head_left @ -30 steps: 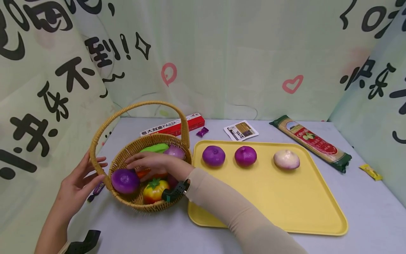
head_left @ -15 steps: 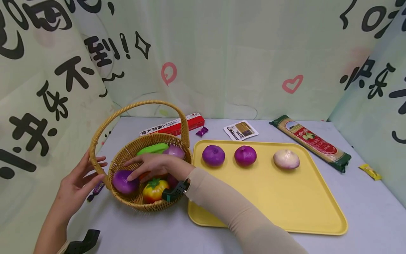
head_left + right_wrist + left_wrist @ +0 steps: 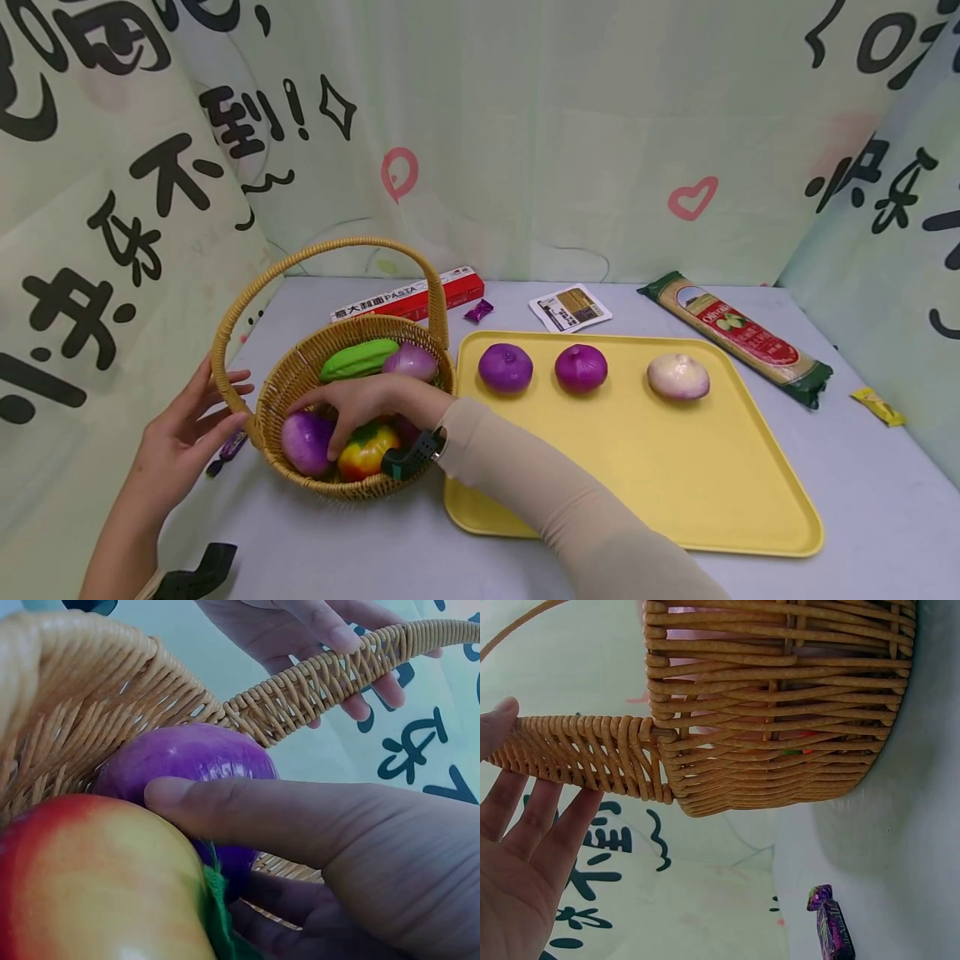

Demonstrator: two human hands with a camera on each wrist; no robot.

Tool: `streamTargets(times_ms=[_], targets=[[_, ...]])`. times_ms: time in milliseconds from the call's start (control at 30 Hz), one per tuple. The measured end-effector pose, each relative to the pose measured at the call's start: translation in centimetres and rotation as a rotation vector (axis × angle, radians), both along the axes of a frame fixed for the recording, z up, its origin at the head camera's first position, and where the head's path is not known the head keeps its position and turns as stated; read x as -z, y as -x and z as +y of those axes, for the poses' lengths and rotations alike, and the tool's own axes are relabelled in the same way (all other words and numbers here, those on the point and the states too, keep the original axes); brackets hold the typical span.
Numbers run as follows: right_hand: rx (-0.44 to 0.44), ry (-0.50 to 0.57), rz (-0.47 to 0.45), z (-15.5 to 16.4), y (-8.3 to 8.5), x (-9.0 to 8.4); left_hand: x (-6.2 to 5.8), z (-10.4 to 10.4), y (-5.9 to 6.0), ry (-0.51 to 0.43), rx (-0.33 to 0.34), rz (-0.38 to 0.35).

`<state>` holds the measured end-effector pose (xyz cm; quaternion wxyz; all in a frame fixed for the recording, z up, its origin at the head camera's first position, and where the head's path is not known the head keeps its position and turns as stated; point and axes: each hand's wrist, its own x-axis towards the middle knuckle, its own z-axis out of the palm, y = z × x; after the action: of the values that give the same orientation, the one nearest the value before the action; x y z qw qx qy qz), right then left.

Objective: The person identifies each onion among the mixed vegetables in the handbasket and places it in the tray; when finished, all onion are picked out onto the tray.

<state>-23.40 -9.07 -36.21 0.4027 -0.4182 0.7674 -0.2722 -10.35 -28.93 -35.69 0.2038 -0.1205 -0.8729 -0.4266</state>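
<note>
A wicker basket (image 3: 279, 377) stands on the left of the table. My left hand (image 3: 180, 437) holds the base of its handle (image 3: 592, 754) between thumb and fingers. My right hand (image 3: 367, 404) reaches into the basket and grips a purple onion (image 3: 306, 442); in the right wrist view the thumb (image 3: 247, 810) lies on the near side of the onion (image 3: 187, 754), the fingers partly hidden behind it. Beside it sits a red and yellow tomato-like fruit (image 3: 367, 454) with a green top. A green ridged vegetable (image 3: 360, 358) and a paler purple onion (image 3: 411, 362) lie farther back.
To the right, a yellow tray (image 3: 637, 467) bears a purple onion (image 3: 506, 368), a magenta onion (image 3: 581, 369) and a whitish onion (image 3: 678, 377). Behind lie a red pasta box (image 3: 461, 287), a flat packet (image 3: 570, 308) and a long pasta bag (image 3: 738, 333). Small wrapped candies lie around.
My right hand has come down onto the purple onion and taken hold of it. The onion has shifted slightly right and tilted. The left hand keeps its place on the handle.
</note>
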Motion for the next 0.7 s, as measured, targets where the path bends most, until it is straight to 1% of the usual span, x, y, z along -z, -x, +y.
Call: streamTargets(times_ms=[67,200,333,533,700], targets=[[-0.003,-0.001,0.024,-0.04,-0.10,-0.02,-0.03,0.03,-0.04,-0.001,-0.002,0.000],[0.028,0.031,0.018,-0.16,-0.20,-0.01,-0.04,0.02,-0.07,0.002,-0.010,-0.004],[0.041,0.053,0.022,-0.24,-0.21,0.05,-0.02,-0.01,-0.04,0.001,-0.014,-0.007],[0.040,0.069,-0.002,-0.23,-0.22,0.24,0.05,-0.04,0.00,0.003,-0.010,-0.006],[0.031,0.092,-0.029,-0.23,-0.25,0.08,0.12,-0.03,0.03,0.008,-0.007,-0.002]])
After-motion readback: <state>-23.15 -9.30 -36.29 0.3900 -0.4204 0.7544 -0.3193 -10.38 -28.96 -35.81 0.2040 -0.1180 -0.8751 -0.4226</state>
